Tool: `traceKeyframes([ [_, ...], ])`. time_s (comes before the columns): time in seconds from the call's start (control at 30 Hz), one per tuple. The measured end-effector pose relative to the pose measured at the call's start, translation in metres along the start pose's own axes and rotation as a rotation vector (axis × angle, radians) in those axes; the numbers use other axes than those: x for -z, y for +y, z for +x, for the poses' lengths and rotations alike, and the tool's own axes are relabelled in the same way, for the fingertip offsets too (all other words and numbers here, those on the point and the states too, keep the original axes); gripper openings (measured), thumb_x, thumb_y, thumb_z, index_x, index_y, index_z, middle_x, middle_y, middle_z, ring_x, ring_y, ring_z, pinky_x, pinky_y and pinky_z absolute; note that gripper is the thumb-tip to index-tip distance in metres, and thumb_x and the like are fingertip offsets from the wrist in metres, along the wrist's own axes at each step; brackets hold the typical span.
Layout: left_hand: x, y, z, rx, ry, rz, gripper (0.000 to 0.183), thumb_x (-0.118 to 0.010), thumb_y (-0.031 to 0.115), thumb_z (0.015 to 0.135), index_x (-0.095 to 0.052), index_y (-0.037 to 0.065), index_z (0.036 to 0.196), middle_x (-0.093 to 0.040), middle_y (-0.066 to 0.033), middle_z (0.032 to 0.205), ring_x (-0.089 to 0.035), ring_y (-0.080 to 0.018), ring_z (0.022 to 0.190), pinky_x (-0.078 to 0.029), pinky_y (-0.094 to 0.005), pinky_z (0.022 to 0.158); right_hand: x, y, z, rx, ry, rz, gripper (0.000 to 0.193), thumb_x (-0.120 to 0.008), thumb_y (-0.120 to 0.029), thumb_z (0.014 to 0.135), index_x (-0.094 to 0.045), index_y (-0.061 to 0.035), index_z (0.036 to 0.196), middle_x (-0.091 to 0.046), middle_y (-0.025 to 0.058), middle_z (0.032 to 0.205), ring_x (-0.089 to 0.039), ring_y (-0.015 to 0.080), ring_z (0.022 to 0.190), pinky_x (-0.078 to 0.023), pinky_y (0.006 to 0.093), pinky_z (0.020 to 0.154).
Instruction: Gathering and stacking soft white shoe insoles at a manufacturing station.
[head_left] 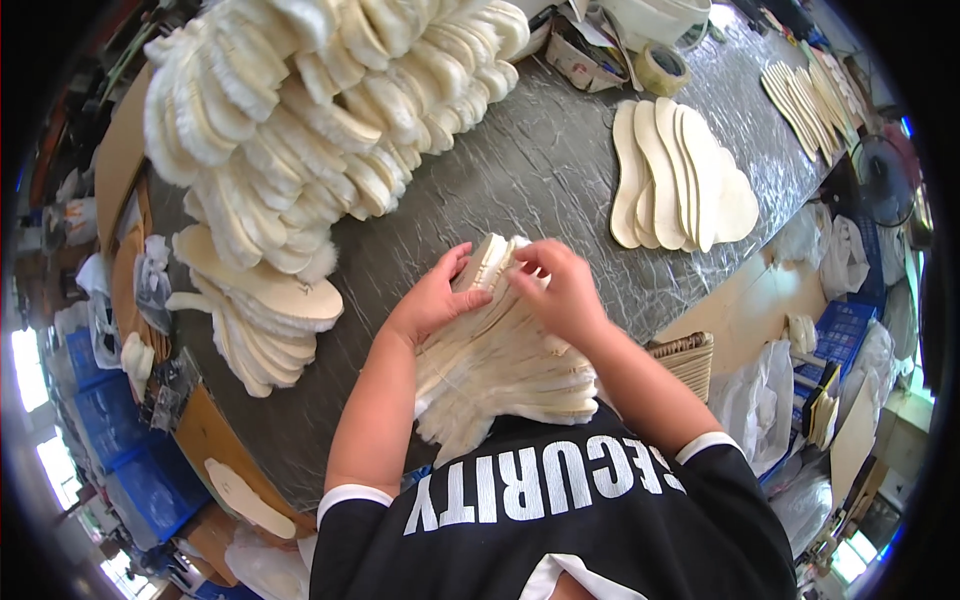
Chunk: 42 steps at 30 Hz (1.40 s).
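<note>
Head view: a fanned stack of fleece-lined insoles (pixel 500 350) lies at six o'clock on the grey surface (pixel 520 170), under both hands. The left hand (pixel 432 298) grips its top edge at ten o'clock; the right hand (pixel 560 290) pinches the uppermost insole. Both forearms slope inward. Five flat insoles (pixel 680 180) lie at two o'clock.

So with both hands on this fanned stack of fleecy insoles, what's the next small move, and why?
Probably peel off the top insole with the right hand while the left hand steadies the stack of insoles: both sets of fingers already pinch the stack's far end, where the edges are fanned apart.
</note>
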<state>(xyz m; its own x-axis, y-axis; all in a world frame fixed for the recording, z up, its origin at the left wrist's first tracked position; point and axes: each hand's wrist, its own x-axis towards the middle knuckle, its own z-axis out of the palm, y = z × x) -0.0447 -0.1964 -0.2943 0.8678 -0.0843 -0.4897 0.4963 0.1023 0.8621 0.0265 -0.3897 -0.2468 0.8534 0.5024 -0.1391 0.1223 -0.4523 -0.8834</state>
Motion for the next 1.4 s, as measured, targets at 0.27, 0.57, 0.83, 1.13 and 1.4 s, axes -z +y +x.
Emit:
traceKeyframes([
  [0.27, -0.04, 0.016, -0.021, -0.395, 0.614, 0.771, 0.106, -0.089, 0.035, 0.057, -0.029, 0.004, 0.14, -0.036, -0.02, 0.127, -0.041, -0.037, 0.115, -0.038, -0.0451, 0.097, 0.005, 0.009, 0.031, -0.084, -0.282, 0.134, 0.04, -0.075, -0.018, 0.075, -0.065, 0.0022, 0.108, -0.055, 0.0093, 0.104, -0.058, 0.0182, 0.084, -0.049, 0.0317, 0.076],
  [0.57, -0.031, 0.007, -0.03, -0.566, 0.644, 0.69, 0.112, -0.084, 0.05, 0.061, -0.026, -0.001, 0.142, -0.038, -0.0182, 0.127, -0.043, -0.0301, 0.111, -0.04, -0.0411, 0.094, -0.006, 0.001, 0.02, -0.15, -0.286, 0.57, 0.026, -0.073, -0.007, 0.076, -0.066, -0.0018, 0.101, -0.06, -0.0007, 0.092, -0.053, 0.0081, 0.079, -0.045, 0.0244, 0.073],
  [0.83, 0.032, 0.0, -0.063, 0.02, 0.199, 0.12, 0.068, -0.08, 0.007, 0.069, -0.047, -0.005, 0.127, -0.063, -0.0115, 0.111, -0.059, -0.0167, 0.103, -0.046, -0.0303, 0.09, -0.003, 0.021, 0.016, -0.228, -0.295, 0.541, 0.025, -0.066, -0.005, 0.079, -0.063, -0.0019, 0.104, -0.06, -0.0038, 0.086, -0.05, 0.0037, 0.076, -0.044, 0.021, 0.069],
  [1.13, 0.054, -0.026, -0.104, 0.029, 0.385, -0.169, 0.04, -0.061, 0.011, 0.09, -0.05, -0.002, 0.127, -0.062, -0.0103, 0.113, -0.061, -0.0157, 0.097, -0.051, -0.0291, 0.084, 0.004, 0.031, 0.009, -0.199, -0.181, 0.541, 0.022, -0.057, 0.001, 0.089, -0.057, -0.0012, 0.111, -0.064, 0.0012, 0.099, -0.059, 0.0076, 0.089, -0.046, 0.0234, 0.082],
  [1.4, 0.065, -0.064, -0.16, 0.113, 0.35, -0.562, 0.03, -0.053, 0.022, 0.097, -0.06, -0.004, 0.112, -0.066, -0.0086, 0.098, -0.064, -0.0143, 0.086, -0.053, -0.0299, 0.074, 0.018, 0.054, 0.008, -0.181, -0.236, 0.711, 0.019, -0.056, 0.0, 0.091, -0.053, -0.0049, 0.108, -0.063, 0.0027, 0.103, -0.059, 0.0106, 0.096, -0.045, 0.0263, 0.088],
])
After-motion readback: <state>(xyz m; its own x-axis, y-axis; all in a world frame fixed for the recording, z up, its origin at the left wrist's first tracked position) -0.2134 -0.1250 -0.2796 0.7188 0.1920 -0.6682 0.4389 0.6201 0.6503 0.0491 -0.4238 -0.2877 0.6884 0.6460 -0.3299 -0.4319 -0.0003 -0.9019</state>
